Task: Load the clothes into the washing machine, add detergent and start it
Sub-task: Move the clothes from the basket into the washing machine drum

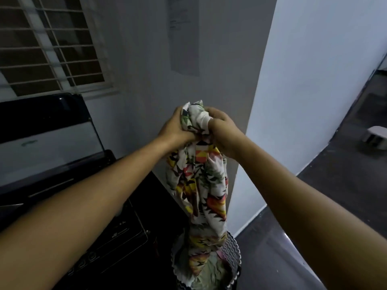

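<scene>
Washing machine (129, 233) at left, its lid (48, 130) raised along the back edge, below the window (50, 42). Laundry basket (232, 248) on the floor just right of the machine, by the wall. Left hand (176, 127) and right hand (223, 132) side by side above the basket, both gripping the top of a garment (199, 181). The garment hangs down into the basket. Paper sheet (184, 34) on the wall above and behind the hands. Small object (374, 137) on the floor far right, well apart.

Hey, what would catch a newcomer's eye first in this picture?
The white garment with a yellow, orange and green print stands out, bunched at centre frame and gripped by the left hand and right hand. Its tail hangs into the zigzag-patterned laundry basket at the bottom, beside the black washing machine on the left.
</scene>
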`<state>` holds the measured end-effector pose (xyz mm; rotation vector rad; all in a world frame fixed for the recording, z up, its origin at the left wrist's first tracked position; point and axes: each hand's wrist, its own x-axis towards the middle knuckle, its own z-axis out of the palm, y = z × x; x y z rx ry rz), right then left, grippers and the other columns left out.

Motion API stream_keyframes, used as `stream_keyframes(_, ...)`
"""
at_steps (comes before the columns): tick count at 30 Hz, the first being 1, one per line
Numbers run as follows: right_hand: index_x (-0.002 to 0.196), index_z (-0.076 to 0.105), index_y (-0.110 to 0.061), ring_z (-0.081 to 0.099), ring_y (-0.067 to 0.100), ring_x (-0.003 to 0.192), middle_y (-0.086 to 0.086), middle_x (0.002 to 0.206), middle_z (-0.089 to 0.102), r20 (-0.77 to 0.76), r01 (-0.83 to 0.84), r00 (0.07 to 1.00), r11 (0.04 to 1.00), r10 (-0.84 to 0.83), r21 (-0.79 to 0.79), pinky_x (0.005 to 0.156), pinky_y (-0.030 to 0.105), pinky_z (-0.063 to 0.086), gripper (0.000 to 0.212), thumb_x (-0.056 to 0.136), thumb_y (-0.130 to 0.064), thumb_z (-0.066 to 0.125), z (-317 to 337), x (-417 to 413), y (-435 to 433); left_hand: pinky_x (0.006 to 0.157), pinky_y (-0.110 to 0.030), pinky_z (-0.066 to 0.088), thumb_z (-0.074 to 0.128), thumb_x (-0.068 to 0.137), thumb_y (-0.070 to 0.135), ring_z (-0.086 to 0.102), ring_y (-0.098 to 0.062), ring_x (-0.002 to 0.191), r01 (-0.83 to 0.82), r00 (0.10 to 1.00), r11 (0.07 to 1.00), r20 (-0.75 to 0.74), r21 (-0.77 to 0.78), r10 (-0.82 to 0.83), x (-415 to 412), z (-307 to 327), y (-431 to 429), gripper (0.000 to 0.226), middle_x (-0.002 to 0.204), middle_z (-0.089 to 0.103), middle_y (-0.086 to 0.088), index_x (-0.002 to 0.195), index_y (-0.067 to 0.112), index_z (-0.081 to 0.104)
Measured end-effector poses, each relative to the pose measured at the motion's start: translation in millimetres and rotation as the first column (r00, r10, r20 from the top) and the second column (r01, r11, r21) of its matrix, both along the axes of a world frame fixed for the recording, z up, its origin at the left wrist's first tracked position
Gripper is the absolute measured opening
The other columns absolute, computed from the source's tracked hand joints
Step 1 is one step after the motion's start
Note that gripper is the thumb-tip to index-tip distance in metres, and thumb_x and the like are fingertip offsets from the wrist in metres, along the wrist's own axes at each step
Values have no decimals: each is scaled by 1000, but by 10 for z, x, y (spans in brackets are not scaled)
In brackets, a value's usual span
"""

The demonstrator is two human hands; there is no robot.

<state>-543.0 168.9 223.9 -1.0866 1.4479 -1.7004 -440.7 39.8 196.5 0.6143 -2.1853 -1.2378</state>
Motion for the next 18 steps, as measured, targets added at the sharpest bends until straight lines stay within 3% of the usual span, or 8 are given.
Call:
stream_keyframes(2, 128, 60, -4, 69, 34, 109, 19, 120, 69, -78, -12, 997, 999, 10, -30, 95, 49, 57, 37, 92, 4, 56, -85, -74, 40, 103, -44, 53, 88, 55, 33, 64, -14, 119, -49, 995, 999, -84, 11, 50, 5, 39, -57, 95, 129, 67, 8, 143, 31, 50)
stream_keyframes(3, 130, 60, -9, 68, 31, 112, 14, 122, 69, -153, 33, 987, 998, -40, -50, 97, 49, 56, 39, 92, -1, 61, -129, -90, 85, 104, -43, 52, 86, 58, 31, 64, -13, 119, -70, 992, 998, -105, -6, 68, 7, 74, -66, 89, 129, 67, 8, 140, 30, 53)
stream_keyframes(6, 137, 50, -31, 63, 14, 118, -4, 130, 62, -371, 191, 910, 981, -184, -16, 98, 45, 55, 60, 85, -44, 77, -475, -195, 210, 103, -39, 53, 84, 66, 20, 66, -9, 115, -109, 971, 994, -214, 6, 108, 30, 254, 12, 71, 122, 70, 11, 133, 29, 61)
stream_keyframes(8, 145, 36, -40, 58, 11, 125, -10, 140, 55, -384, 152, 918, 983, -103, 101, 103, 43, 52, 92, 71, -56, 86, -814, -260, 301, 98, -39, 56, 83, 68, 7, 70, -11, 106, -79, 940, 993, -326, 83, 102, 44, 422, 62, 61, 112, 75, 6, 125, 20, 67)
stream_keyframes(10, 149, 27, -45, 54, 13, 132, -13, 145, 51, -418, 99, 909, 968, 7, 232, 108, 42, 48, 108, 64, -50, 93, -1132, -292, 310, 94, -40, 58, 81, 65, -1, 72, -17, 103, -26, 902, 989, -423, 148, 87, 56, 600, 108, 57, 107, 77, 0, 118, 13, 69)
stream_keyframes(12, 147, 33, -39, 55, 17, 129, -10, 140, 55, -409, 84, 910, 933, 72, 350, 108, 40, 47, 97, 70, -37, 92, -1356, -300, 289, 90, -41, 59, 78, 64, -7, 73, -22, 103, 33, 869, 976, -489, 217, 79, 57, 751, 128, 55, 106, 77, -5, 117, 9, 69)
stream_keyframes(15, 133, 54, -28, 64, 22, 113, -4, 121, 66, -280, 190, 958, 864, -60, 466, 99, 39, 53, 62, 78, -28, 81, -1534, -361, 275, 87, -44, 60, 77, 65, -9, 72, -29, 104, 84, 828, 960, -555, 267, 82, 118, 927, 89, 61, 111, 75, -13, 124, 0, 64)
stream_keyframes(18, 108, 64, -19, 67, 17, 89, 3, 105, 68, -174, 211, 975, 813, -137, 543, 76, 33, 58, 19, 93, -30, 68, -1442, -417, 327, 94, -46, 57, 83, 63, 0, 70, -26, 111, 19, 818, 986, -570, 167, 80, 235, 1007, -20, 69, 118, 73, -12, 129, 2, 61)
